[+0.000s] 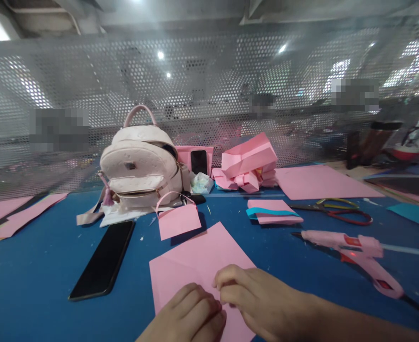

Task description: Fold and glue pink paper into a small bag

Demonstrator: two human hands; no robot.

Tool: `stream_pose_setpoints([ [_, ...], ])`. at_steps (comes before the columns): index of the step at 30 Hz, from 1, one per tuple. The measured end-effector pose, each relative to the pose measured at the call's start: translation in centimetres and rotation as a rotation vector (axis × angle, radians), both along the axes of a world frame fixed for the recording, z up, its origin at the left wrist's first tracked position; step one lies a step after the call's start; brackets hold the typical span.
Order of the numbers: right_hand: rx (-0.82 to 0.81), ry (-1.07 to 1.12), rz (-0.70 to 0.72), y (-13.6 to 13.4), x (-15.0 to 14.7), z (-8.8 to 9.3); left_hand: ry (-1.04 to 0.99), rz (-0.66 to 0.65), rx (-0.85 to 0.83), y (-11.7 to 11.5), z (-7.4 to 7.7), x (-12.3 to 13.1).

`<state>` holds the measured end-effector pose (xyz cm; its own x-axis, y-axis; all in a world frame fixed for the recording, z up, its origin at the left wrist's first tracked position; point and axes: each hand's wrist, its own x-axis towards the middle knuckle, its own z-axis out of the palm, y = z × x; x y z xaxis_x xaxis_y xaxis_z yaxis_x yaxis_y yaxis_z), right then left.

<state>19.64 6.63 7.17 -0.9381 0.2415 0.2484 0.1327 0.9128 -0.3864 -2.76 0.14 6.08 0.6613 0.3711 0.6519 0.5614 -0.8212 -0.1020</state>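
A pink paper sheet (195,261) lies on the blue table (45,266) right in front of me. My left hand (190,316) rests on its near edge with the fingers curled into a loose fist. Beside it, my right hand (262,301) pinches the sheet, its fingertips bent down and touching the left hand's fingers. The near part of the sheet is hidden under both hands.
A black phone (104,260) lies left of the sheet. Behind it stand a small pink paper bag (179,219) and a pale backpack (141,164). On the right lie a pink glue gun (355,249), scissors (337,211), folded pink pieces (273,211) and more pink sheets (319,183). A mesh screen closes the far side.
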Motion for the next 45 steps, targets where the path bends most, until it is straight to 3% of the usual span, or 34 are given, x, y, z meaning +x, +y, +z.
stream_pose_setpoints([
  [18, -0.034, -0.02, -0.012, -0.24, 0.09, 0.51, -0.014, -0.003, 0.004, 0.05, 0.13, 0.09],
  [27, -0.027, 0.028, 0.006, 0.02, 0.15, -0.06, -0.003, 0.002, 0.014, 0.07, 0.59, 0.14],
  [45, -0.034, 0.023, 0.016, 0.03, 0.25, -0.05, -0.021, 0.002, -0.001, 0.06, 0.21, 0.17],
])
